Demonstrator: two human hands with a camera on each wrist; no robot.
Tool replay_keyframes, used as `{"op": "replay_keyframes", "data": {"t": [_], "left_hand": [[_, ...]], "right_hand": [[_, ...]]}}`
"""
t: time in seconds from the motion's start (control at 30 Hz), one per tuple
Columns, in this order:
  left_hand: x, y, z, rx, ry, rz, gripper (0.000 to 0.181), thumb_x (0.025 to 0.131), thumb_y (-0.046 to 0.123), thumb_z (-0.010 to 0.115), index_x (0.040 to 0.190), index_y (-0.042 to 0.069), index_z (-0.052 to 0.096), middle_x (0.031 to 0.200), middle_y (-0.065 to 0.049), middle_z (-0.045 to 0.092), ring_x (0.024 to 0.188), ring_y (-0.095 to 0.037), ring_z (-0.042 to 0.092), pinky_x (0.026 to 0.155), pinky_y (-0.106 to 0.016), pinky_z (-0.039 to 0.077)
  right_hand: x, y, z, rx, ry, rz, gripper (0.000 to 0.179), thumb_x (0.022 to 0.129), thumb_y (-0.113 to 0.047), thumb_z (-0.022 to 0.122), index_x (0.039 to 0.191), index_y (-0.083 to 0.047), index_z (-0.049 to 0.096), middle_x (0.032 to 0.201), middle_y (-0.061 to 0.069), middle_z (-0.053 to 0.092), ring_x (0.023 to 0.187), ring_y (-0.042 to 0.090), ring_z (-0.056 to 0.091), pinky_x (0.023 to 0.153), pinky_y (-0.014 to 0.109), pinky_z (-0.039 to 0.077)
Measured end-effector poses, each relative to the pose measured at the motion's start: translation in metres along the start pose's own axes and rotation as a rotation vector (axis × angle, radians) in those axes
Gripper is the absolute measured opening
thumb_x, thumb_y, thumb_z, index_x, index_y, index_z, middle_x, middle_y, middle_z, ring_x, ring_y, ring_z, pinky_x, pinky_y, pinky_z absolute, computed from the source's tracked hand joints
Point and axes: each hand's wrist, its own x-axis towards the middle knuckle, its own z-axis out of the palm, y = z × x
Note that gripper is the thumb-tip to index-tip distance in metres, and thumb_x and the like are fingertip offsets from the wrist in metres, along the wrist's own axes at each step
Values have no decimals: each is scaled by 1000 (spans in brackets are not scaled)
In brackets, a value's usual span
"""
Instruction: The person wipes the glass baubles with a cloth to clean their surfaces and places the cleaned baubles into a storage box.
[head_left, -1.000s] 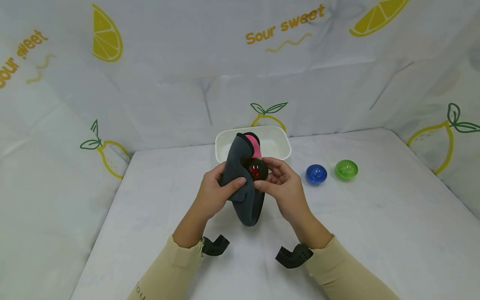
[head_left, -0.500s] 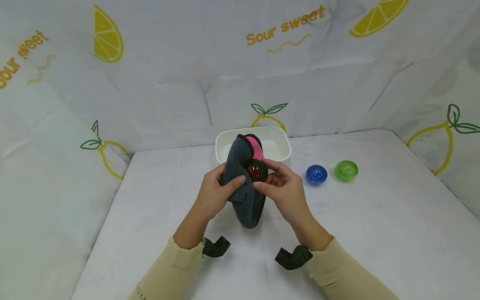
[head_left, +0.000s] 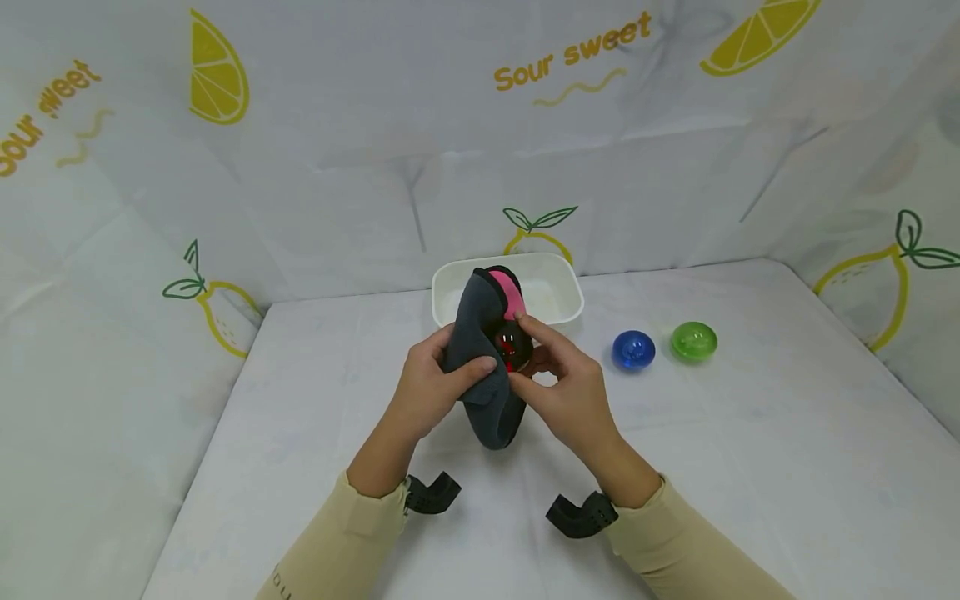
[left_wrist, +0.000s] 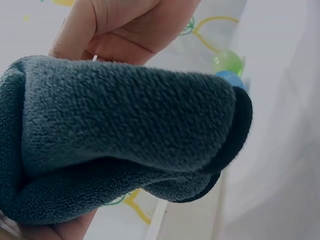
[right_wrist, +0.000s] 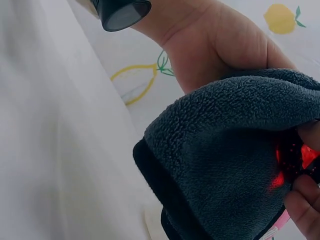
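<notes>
In the head view my left hand (head_left: 429, 387) grips a folded dark grey plush cloth (head_left: 472, 333) with black edging, thumb on top. A pink patch (head_left: 512, 292) shows near its far end. Against the cloth's fold sits a shiny, see-through dark red ball (head_left: 513, 347). My right hand (head_left: 576, 392) pinches this ball between thumb and fingers. The right wrist view shows the cloth (right_wrist: 215, 165) wrapped behind the glowing red ball (right_wrist: 309, 156). In the left wrist view the cloth (left_wrist: 130, 110) hides most of the left fingers.
Behind the hands stands a white rectangular tray (head_left: 553, 292), partly covered by the cloth. To the right, a clear blue rounded piece (head_left: 633, 350) and a green one (head_left: 693, 342) lie on the white tablecloth (head_left: 750, 467). A lemon-print sheet (head_left: 337, 192) hangs behind.
The right index finger has moved up over the ball's far side, and the ball has shifted slightly within the fold. My left hand keeps its hold on the cloth.
</notes>
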Motion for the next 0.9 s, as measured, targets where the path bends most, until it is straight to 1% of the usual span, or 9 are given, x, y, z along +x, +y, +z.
{"op": "replay_keyframes", "data": {"t": [0.13, 0.27, 0.47, 0.53, 0.63, 0.7, 0.73, 0.9], "left_hand": [[0, 1, 1, 13, 1, -20, 54, 85, 29, 78, 134, 20, 57, 115, -6, 69, 99, -21, 68, 84, -37, 58], [0, 3, 2, 6, -3, -31, 55, 85, 26, 78, 135, 21, 57, 119, -5, 68, 102, -21, 68, 86, -37, 57], [-2, 3, 1, -31, 6, -7, 50, 87, 31, 76, 132, 18, 59, 113, -8, 69, 98, -22, 68, 83, -37, 58], [-2, 3, 0, -50, 9, 9, 50, 86, 32, 76, 131, 16, 59, 111, -10, 68, 96, -23, 69, 82, -37, 58], [-2, 3, -1, -66, 4, 26, 51, 86, 35, 77, 130, 14, 60, 109, -12, 68, 94, -23, 69, 81, -37, 58], [-2, 3, -1, -72, -1, 34, 52, 86, 35, 77, 130, 13, 60, 109, -13, 68, 94, -23, 69, 81, -37, 59], [-2, 3, -1, -67, 0, 37, 52, 86, 36, 77, 129, 13, 60, 109, -12, 69, 94, -22, 69, 81, -36, 59], [-1, 3, -2, -27, 2, 58, 51, 87, 35, 76, 129, 11, 60, 110, -12, 69, 95, -22, 69, 82, -36, 58]], "right_hand": [[0, 0, 0, -17, -4, -16, 71, 75, 5, 81, 139, -7, 55, 135, 8, 62, 80, 15, 64, 77, 18, 55], [0, -1, -1, -27, -17, -19, 71, 75, 5, 82, 139, -8, 55, 136, 7, 61, 82, 15, 64, 77, 19, 56], [2, -2, -2, -5, -63, -28, 73, 75, 11, 77, 141, -9, 53, 138, 7, 57, 88, 15, 65, 81, 22, 56], [3, -2, -3, 4, -69, -14, 73, 75, 13, 76, 141, -11, 53, 133, 7, 61, 88, 15, 65, 82, 22, 56], [3, -2, -3, 9, -60, 18, 72, 76, 12, 76, 140, -13, 54, 119, 7, 67, 85, 14, 66, 81, 22, 57], [3, -3, -3, 17, -52, 38, 72, 75, 11, 77, 139, -14, 55, 116, 7, 68, 84, 14, 67, 80, 22, 57], [3, -3, -3, 19, -51, 40, 71, 75, 11, 77, 139, -14, 55, 116, 7, 67, 83, 15, 66, 80, 22, 57], [2, -2, -3, 51, -52, 31, 72, 75, 13, 77, 139, -13, 55, 133, 6, 61, 88, 16, 66, 81, 23, 57]]}}
